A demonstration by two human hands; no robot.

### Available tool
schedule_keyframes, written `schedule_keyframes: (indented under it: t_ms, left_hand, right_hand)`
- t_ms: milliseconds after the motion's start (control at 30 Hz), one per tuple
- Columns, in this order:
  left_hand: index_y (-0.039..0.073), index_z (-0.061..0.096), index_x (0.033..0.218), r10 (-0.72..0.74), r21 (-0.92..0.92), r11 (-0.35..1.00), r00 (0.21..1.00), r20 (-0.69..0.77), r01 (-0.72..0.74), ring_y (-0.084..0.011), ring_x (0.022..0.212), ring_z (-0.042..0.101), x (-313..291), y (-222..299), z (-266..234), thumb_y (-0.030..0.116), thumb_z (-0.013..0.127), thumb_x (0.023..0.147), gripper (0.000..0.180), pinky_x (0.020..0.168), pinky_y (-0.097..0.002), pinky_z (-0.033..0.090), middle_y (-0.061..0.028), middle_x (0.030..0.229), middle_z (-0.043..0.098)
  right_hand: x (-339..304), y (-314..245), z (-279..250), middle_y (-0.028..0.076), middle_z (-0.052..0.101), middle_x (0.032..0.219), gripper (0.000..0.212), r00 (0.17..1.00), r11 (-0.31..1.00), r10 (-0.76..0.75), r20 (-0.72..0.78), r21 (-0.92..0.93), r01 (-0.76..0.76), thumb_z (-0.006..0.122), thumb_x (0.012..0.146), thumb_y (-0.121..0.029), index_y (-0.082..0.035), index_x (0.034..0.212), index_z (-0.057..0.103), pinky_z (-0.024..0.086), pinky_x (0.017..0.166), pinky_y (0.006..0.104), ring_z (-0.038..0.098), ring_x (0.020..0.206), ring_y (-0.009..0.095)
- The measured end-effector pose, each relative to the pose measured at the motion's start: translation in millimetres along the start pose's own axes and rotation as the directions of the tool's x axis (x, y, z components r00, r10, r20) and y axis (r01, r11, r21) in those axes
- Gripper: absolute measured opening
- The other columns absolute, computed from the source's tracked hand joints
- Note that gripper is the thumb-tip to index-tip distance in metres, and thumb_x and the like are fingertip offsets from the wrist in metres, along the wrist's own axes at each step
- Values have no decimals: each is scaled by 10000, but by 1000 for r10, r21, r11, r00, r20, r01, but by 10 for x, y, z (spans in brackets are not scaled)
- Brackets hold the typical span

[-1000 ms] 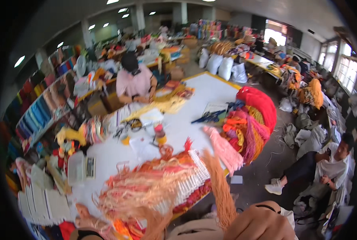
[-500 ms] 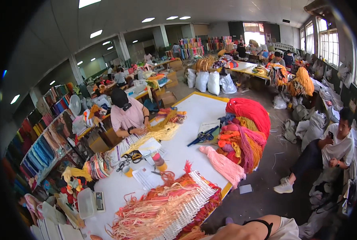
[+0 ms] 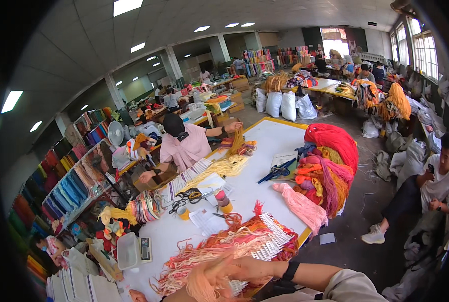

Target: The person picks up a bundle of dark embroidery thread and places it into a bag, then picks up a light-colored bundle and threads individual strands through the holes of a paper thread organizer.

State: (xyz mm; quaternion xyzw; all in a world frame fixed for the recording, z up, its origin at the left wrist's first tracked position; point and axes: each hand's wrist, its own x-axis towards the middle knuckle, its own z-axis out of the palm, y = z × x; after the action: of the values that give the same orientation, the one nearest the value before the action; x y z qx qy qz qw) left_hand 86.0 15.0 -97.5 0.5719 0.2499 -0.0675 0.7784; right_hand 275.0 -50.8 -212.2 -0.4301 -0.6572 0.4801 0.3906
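Note:
My right hand (image 3: 247, 268), with a dark band on its wrist, reaches in from the lower right, closed on a bundle of peach yarn (image 3: 204, 282). The bundle is blurred and hangs over the near table edge. Under and beyond it spreads a large heap of pink, orange and red yarn strands (image 3: 204, 251), attached to a white card strip with holes (image 3: 277, 231). At the bottom edge, only a small part of my left hand (image 3: 137, 296) shows; its fingers are mostly cut off.
On the white table (image 3: 254, 171) lie a pink yarn hank (image 3: 302, 206), a red and multicoloured yarn pile (image 3: 330, 141), blue scissors (image 3: 277, 170), black scissors (image 3: 186, 198), a scale (image 3: 145, 249) and a plastic tub (image 3: 128, 250). A co-worker (image 3: 184, 148) stands across; a seated person (image 3: 436, 183) is at right.
My right arm has swung in over the near table edge with the peach yarn. The view has shifted left. Across the table, the co-worker has spread their arms, one hand lifting yellowish yarn.

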Motion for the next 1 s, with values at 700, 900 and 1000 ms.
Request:
schedule_keyframes:
  t_ms: [700, 900, 1000]
  left_hand:
    - [52, 621, 970, 56, 319, 948, 990, -127, -13, -257, 827, 600, 1620, -238, 150, 209, 692, 786, 252, 688, -367, 491, -128, 1009, 584]
    - [40, 667, 823, 429, 834, 552, 854, -295, 11, -212, 667, 640, 2363, -86, 438, 186, 682, 780, 153, 597, -316, 514, -82, 841, 664]
    - [68, 663, 807, 763, 945, -97, 587, 272, -312, -222, 649, 651, 2475, 530, 894, 134, 714, 745, 103, 536, -308, 515, -69, 835, 662]
  right_hand:
    - [-330, 445, -1369, 182, 551, 1202, 523, 990, 985, -61, 127, 170, 39, 602, 878, -303, -54, 1309, 442, 461, 884, 374, 583, 1085, 264]
    - [-509, 788, -1818, 210, 609, 1105, 415, 973, 986, 9, -229, -159, -47, 485, 935, -347, -37, 1207, 536, 479, 822, 420, 621, 963, 352]
    - [-882, 1499, -2283, 145, 666, 829, 387, 882, 987, 157, -445, 28, -161, 421, 952, -335, -20, 1049, 625, 489, 760, 399, 646, 807, 302]
